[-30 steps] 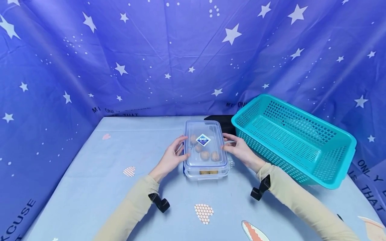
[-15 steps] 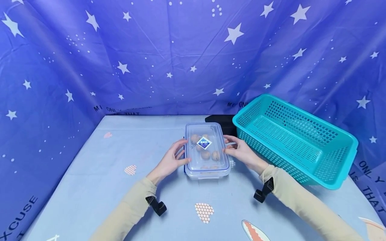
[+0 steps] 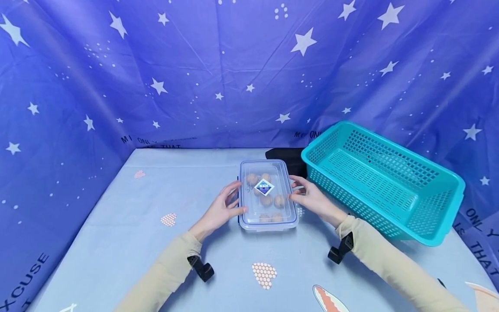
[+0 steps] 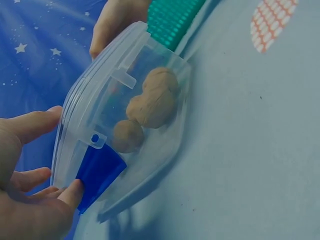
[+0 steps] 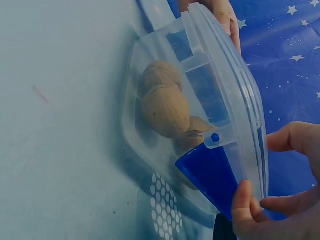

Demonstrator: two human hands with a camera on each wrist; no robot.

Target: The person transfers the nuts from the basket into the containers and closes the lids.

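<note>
A clear plastic food container (image 3: 273, 228) stands on the cloth-covered table with several walnuts (image 3: 266, 200) inside. Its clear lid (image 3: 253, 167) lies over the top, edged in blue and bearing a diamond-shaped sticker. My left hand (image 3: 219, 210) holds the lid at its left edge, thumb on top near the front corner. Opposite, my right hand (image 3: 312, 199) holds the right edge. In the left wrist view a blue side latch (image 4: 102, 172) hangs down, a fingertip against it. The right wrist view shows another blue latch (image 5: 207, 172) swung outward, beside the right fingers.
A teal perforated basket (image 3: 390, 190) stands to the right, close behind my right forearm. A black object (image 3: 286, 157) lies behind the container, partly hidden by the basket. A blue star-patterned curtain (image 3: 218, 78) rises at the table's back edge.
The lid has come down onto the container; its front edge has closed over the gap where walnuts showed. Both hands have kept their places at its sides.
</note>
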